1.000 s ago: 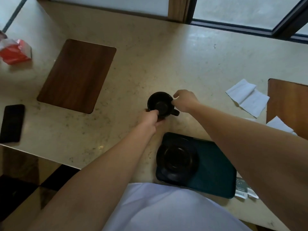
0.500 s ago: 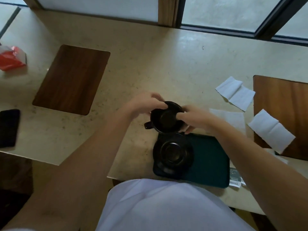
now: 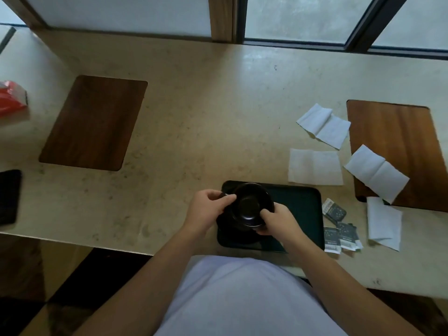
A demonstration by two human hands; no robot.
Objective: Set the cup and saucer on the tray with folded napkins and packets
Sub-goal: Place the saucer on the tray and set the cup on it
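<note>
A black cup (image 3: 249,204) sits over the black saucer (image 3: 224,220) at the left end of the dark green tray (image 3: 300,209). My left hand (image 3: 207,210) grips the cup's handle side. My right hand (image 3: 278,221) holds the cup's near right wall. The saucer is mostly hidden under the cup and hands. Several white napkins lie unfolded right of the tray, one (image 3: 315,167) just beyond it and another (image 3: 323,126) farther back. Dark packets (image 3: 339,226) lie on the counter beside the tray's right edge.
Two wooden placemats lie on the beige counter, one at left (image 3: 94,122) and one at right (image 3: 397,151), the right one with a napkin (image 3: 377,173) on it. A black phone (image 3: 8,196) and a red packet (image 3: 11,98) sit at the far left. The counter's front edge runs near my body.
Both hands carried the cup from the bare counter back toward me and brought it down over the saucer on the tray. The cup's handle has turned to the left.
</note>
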